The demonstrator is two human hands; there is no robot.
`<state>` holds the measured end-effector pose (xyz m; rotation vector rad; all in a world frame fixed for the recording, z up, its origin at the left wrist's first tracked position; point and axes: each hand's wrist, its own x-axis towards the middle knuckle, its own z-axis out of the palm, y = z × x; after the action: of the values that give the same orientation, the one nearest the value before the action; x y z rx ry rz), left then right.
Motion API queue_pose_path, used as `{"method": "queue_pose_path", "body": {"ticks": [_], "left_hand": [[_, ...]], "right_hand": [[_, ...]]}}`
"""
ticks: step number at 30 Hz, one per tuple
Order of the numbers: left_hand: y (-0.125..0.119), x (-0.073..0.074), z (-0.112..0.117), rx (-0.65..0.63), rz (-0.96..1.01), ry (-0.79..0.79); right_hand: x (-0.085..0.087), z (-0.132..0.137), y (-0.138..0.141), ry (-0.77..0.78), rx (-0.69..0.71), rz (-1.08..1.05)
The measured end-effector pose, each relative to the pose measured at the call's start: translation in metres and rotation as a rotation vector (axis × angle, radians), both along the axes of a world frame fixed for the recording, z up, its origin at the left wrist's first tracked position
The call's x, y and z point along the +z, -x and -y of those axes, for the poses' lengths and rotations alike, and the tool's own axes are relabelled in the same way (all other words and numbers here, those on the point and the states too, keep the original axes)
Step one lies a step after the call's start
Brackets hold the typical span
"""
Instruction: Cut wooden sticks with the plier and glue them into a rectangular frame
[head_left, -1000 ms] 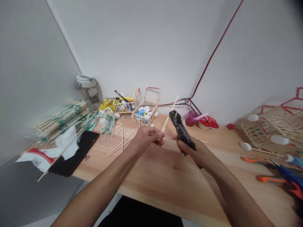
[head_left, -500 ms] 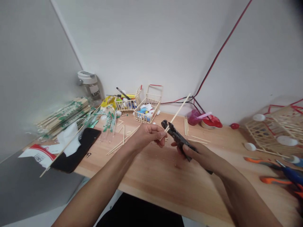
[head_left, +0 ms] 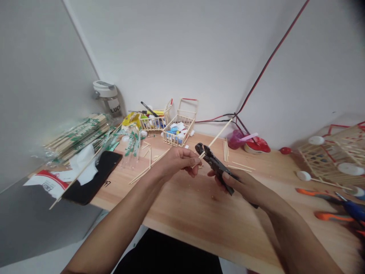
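Note:
My left hand (head_left: 185,161) pinches thin wooden sticks (head_left: 220,133) between thumb and fingers; a long one slants up to the right, and a shorter piece seems to lie alongside it. My right hand (head_left: 235,182) is wrapped round black pliers (head_left: 212,161), whose head points up and left. The jaws are at the sticks, just beyond my left fingertips; whether they bite on the wood I cannot tell. Cut sticks (head_left: 149,158) lie on the table left of my hands, and a small row of sticks (head_left: 226,149) lies behind the pliers.
Two small stick-built carts (head_left: 178,131) holding bits stand by the wall. Packaged sticks (head_left: 80,133), a phone (head_left: 107,171) and a bottle (head_left: 110,101) are at left. A red bowl (head_left: 257,145), orange-handled tools (head_left: 333,217) and a larger stick model (head_left: 327,156) are at right.
The view has shifted slightly. Both hands keep their grips, and the pliers stay at the sticks with little visible movement.

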<state>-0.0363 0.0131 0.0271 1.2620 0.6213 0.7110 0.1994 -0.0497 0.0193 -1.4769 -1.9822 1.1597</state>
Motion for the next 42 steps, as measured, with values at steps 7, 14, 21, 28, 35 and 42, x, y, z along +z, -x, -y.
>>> {"method": "queue_pose_path", "body": {"ticks": [7, 14, 21, 28, 35, 42], "left_hand": [[0.000, -0.001, -0.001, -0.011, 0.015, 0.015], [0.002, -0.002, -0.003, -0.024, 0.000, 0.018], [0.003, -0.001, -0.003, -0.020, -0.012, 0.013], [0.003, -0.001, -0.003, -0.004, -0.027, 0.024], [0.003, -0.001, -0.003, 0.045, -0.080, 0.005], [0.003, -0.001, -0.003, 0.038, -0.093, 0.016]], "right_hand": [[-0.001, -0.001, 0.001, 0.020, 0.022, 0.016], [-0.001, -0.001, 0.000, 0.046, 0.037, -0.017], [-0.002, -0.001, 0.002, 0.068, 0.026, -0.048], [-0.007, -0.002, 0.003, 0.090, -0.006, -0.061], [-0.005, -0.002, 0.007, 0.059, -0.055, 0.014], [-0.001, -0.001, 0.011, 0.054, -0.090, 0.043]]}}
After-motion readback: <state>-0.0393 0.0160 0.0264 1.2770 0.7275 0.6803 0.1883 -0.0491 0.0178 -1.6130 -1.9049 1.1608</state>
